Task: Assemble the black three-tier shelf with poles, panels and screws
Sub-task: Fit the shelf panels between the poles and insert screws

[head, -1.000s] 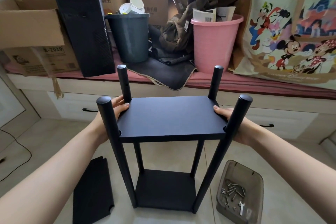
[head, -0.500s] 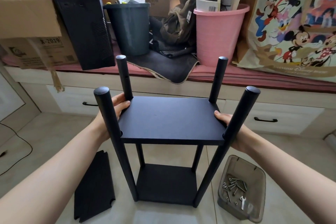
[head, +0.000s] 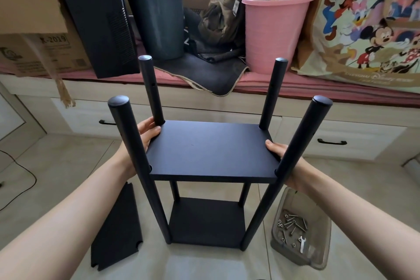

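Your left hand (head: 145,134) and right hand (head: 280,151) each grip a short edge of the middle panel (head: 210,150) — likely to hold it level between the four poles (head: 129,143) until screws go in. The shelf stands on the floor; matte black boards, smooth round poles. A spare notched panel (head: 117,227) lies left, the screw tray (head: 300,229) right.

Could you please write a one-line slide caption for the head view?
Left hand and right hand hold the middle panel between four poles.
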A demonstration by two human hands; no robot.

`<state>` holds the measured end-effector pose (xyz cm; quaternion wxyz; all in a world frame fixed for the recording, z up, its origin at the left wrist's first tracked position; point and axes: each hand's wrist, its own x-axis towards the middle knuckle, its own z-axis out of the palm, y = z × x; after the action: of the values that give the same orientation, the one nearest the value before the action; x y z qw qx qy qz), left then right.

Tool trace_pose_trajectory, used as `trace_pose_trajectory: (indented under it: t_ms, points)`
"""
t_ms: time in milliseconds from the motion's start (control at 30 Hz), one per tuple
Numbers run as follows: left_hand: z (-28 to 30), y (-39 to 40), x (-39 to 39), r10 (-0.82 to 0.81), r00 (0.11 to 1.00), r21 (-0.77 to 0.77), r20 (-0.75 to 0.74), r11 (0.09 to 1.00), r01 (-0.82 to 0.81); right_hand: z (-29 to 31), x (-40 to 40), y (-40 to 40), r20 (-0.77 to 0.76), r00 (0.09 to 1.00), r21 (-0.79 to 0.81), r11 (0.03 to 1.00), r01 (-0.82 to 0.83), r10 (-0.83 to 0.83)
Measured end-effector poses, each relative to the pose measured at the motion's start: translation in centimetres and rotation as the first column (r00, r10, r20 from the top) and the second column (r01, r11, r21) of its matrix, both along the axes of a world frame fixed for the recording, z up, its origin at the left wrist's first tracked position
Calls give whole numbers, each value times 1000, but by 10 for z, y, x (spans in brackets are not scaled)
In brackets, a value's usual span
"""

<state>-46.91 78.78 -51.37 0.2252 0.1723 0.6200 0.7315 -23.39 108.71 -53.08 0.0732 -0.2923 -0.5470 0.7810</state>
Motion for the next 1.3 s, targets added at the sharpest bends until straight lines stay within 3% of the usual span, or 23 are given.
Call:
trace_pose_trajectory:
  t_ms: [567, 1300]
  points:
    - [-26, 1, 11, 69, 997, -97, -23, 993, -71, -32, 4, -14, 9, 999, -38, 998, 40, -40]
    - [-72, 6, 17, 149, 985, -140, 84, 981, -136, -65, 10, -20, -13, 1000, -51, 999, 14, -15]
